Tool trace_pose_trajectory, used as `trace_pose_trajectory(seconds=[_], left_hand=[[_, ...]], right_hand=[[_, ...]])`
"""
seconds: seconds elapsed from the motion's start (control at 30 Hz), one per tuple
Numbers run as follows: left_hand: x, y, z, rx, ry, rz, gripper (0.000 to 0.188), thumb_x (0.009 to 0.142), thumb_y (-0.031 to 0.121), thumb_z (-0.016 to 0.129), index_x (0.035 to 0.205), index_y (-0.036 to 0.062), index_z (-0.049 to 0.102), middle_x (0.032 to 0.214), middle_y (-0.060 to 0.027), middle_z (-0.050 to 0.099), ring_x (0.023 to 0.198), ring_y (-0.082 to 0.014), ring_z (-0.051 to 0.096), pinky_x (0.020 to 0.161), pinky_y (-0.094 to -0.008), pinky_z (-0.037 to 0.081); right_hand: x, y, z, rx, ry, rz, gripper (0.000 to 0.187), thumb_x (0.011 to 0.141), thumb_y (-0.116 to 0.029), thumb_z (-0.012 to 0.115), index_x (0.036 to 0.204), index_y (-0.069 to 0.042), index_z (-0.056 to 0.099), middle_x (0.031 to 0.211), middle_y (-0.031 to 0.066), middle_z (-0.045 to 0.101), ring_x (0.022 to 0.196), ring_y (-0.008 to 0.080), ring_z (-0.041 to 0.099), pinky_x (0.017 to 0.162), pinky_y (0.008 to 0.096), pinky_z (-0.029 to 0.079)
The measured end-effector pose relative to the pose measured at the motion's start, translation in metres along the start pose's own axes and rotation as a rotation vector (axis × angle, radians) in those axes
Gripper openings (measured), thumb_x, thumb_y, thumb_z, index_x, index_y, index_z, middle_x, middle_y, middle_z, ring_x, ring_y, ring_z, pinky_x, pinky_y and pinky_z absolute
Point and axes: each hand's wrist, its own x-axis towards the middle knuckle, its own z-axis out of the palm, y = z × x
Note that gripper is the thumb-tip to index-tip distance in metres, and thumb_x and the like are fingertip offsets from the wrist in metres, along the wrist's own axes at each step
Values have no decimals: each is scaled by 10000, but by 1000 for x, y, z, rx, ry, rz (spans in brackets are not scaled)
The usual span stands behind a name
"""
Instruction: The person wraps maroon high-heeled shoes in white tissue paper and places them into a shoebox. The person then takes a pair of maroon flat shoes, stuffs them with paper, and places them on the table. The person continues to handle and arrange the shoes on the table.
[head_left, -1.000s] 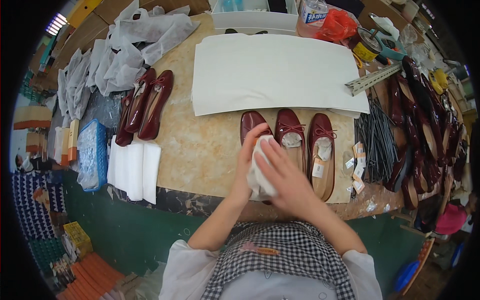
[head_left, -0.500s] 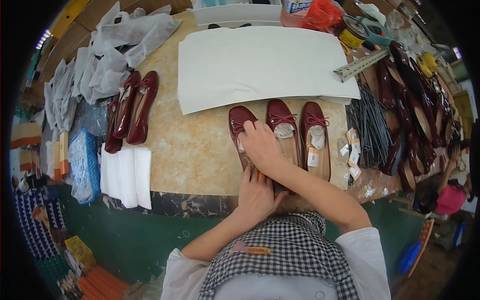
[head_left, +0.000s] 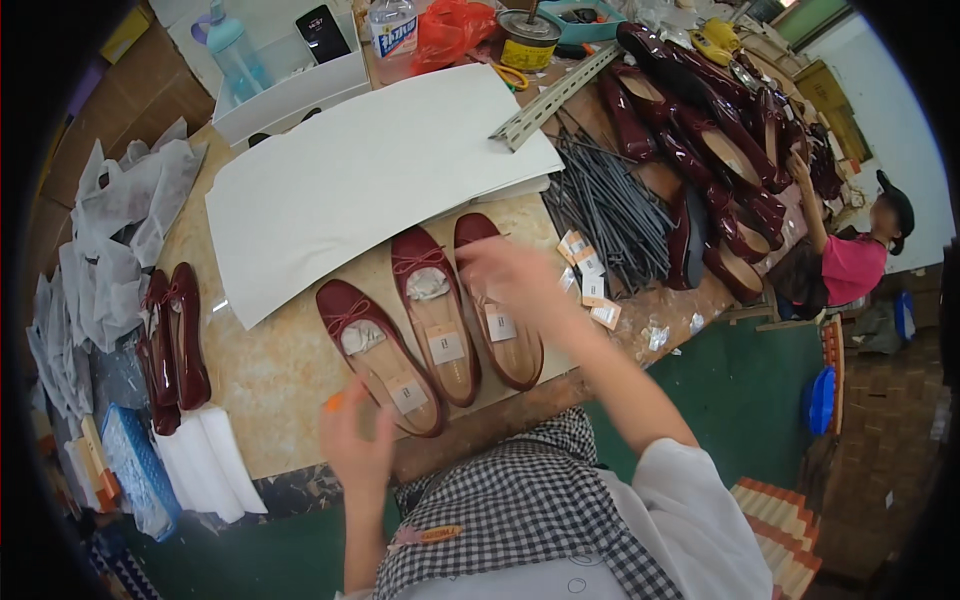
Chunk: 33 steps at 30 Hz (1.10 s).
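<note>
Three burgundy patent ballet flats lie side by side in front of me: a left one (head_left: 343, 304), a middle one (head_left: 412, 252) and a right one (head_left: 474, 227). Each has a small bow; a pale label sits on each insole. Crumpled white paper shows inside the left and middle toes. My left hand (head_left: 358, 440) is just left of the left flat's heel, its blurred fingers apart with nothing held. Something orange is on one finger. Smeared by motion, my right hand (head_left: 520, 285) covers part of the right flat; its fingers cannot be made out.
A stack of white sheets (head_left: 360, 180) lies beyond the flats, with a metal angle bar (head_left: 555, 97) on its corner. Dark thin rods (head_left: 610, 205), label strips (head_left: 590, 270) and a heap of flats (head_left: 715, 150) are right. A person in pink (head_left: 850, 268) reaches toward the heap.
My view has swung to the right. My hands have come apart: the left has drawn off the left flat, the right has moved from it to the right flat.
</note>
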Motion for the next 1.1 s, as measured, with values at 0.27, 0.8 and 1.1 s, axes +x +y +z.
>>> trace_pose_trajectory(seconds=[0.27, 0.8, 1.1], left_hand=[[2, -54, 40, -707, 40, -198, 443, 863, 137, 525, 1266, -41, 479, 973, -114, 637, 816, -188, 612, 744, -278, 481], [32, -31, 63, -1545, -151, -392, 992, 797, 798, 257, 1345, -19, 372, 1213, -204, 552, 992, -340, 606, 834, -465, 515], [47, 8, 50, -1086, 101, 42, 794, 916, 657, 233, 1411, 39, 283, 1315, -104, 471, 1188, -207, 466, 1001, -350, 369]], right_hand=[[-13, 106, -121, -982, 349, 232, 247, 782, -289, 674, 806, -53, 604, 804, 152, 658, 714, 340, 644, 627, 434, 516], [-56, -29, -60, 46, 235, 210, 262, 862, -117, 618, 1114, -48, 637, 545, 72, 520, 491, 71, 485, 455, 251, 374], [-47, -65, 29, 208, -214, 118, 306, 897, -165, 575, 1167, -25, 611, 523, -25, 330, 489, 45, 297, 431, 266, 246]])
